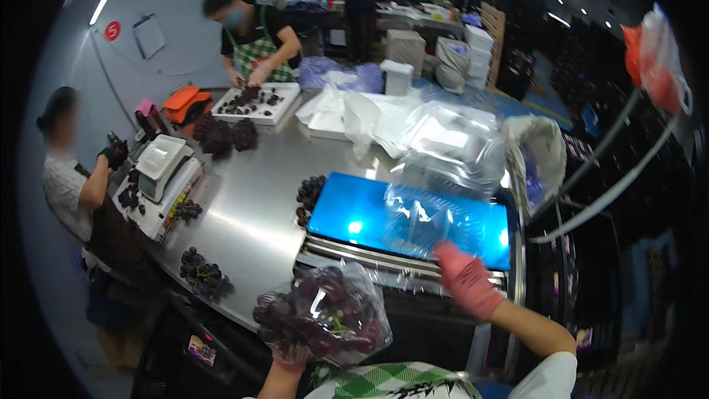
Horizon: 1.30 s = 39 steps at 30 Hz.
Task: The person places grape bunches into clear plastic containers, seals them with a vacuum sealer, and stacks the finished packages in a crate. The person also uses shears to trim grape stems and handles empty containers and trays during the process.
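We note our left hand (292, 357), pale-pink-gloved, grasping from below a clear plastic package of dark purple grapes (338, 312), held at the shiny steel table's (251, 207) near edge. Our pink-gloved right hand (467, 282) is at crinkled clear plastic film (421, 216) over a bright blue rectangular panel (343, 210); blurred, so we cannot tell whether its fingers grip.

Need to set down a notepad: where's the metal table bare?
Widest is the metal table's middle, between the white scale and the dark grapes by the blue plate. Crowded: its far right, under white sheets and clear trays, and the plate's right half, under clear plastic at the right hand.
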### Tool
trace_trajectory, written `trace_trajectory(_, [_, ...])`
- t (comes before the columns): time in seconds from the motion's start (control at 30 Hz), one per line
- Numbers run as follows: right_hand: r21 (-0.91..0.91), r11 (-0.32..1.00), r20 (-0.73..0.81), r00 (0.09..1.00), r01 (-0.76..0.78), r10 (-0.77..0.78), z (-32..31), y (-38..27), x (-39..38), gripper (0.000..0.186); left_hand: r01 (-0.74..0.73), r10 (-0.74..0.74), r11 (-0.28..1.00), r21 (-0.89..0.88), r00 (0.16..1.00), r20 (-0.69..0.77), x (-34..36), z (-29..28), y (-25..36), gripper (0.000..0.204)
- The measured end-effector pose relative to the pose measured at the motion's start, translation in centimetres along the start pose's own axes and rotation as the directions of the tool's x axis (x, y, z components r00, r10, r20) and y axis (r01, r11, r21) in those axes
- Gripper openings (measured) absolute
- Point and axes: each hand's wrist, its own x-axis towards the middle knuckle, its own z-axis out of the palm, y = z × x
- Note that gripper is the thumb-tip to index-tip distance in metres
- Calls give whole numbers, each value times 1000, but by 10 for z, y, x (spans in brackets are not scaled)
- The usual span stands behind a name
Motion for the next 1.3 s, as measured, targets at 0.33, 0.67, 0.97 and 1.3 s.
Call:
trace_trajectory(0.33, [-244, 959, 405, 914, 146, -36, 72, -93, -137, 21, 66, -72, 897, 436, 997, -4, -21, -18, -6, 88])
trace_trajectory(0.67, [849, 454, 158, 950, -269, 268, 49, -90, -136, 58, 235, -259, 849, 473, 966, -16, -7, -27, -33, 87])
trace_trajectory(0.97, [885, -425, 370, 844, -192, 389, -16, -101, -126, 64, 356, -223, 833, 423, 916, -332, 22, -24, -45, 54])
trace_trajectory(1.3, [969, -140, 236, 592, -204, 770, 74, -51, -151, 50, 331, 150, -78, 940, 936, -318, 42, -29, -34, 26])
